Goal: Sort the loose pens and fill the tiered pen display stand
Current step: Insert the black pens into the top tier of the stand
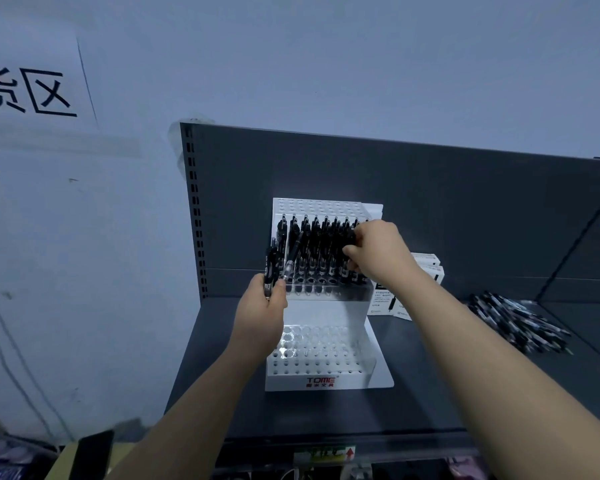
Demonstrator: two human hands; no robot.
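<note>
Left hand [260, 306]: curled round a few black pens [270, 268], upright at the left edge of the tiered pen display stand [326, 380]. Right hand [374, 251]: at the right end of the stand's middle tier, thumb and fingers pinched on one of the seated pens [312, 244]; my hand hides which hole. The middle tier is mostly full, and the front tier's holes are bare. The loose pens [520, 323] are piled on the shelf [430, 403], well right of the stand, with pen boxes [428, 268] at its back right. To seat this one well, I'd go straight down until it bottoms out, match its neighbours' lean, and not bump the row. Then I'd feed the next pen over from my left hand.
</note>
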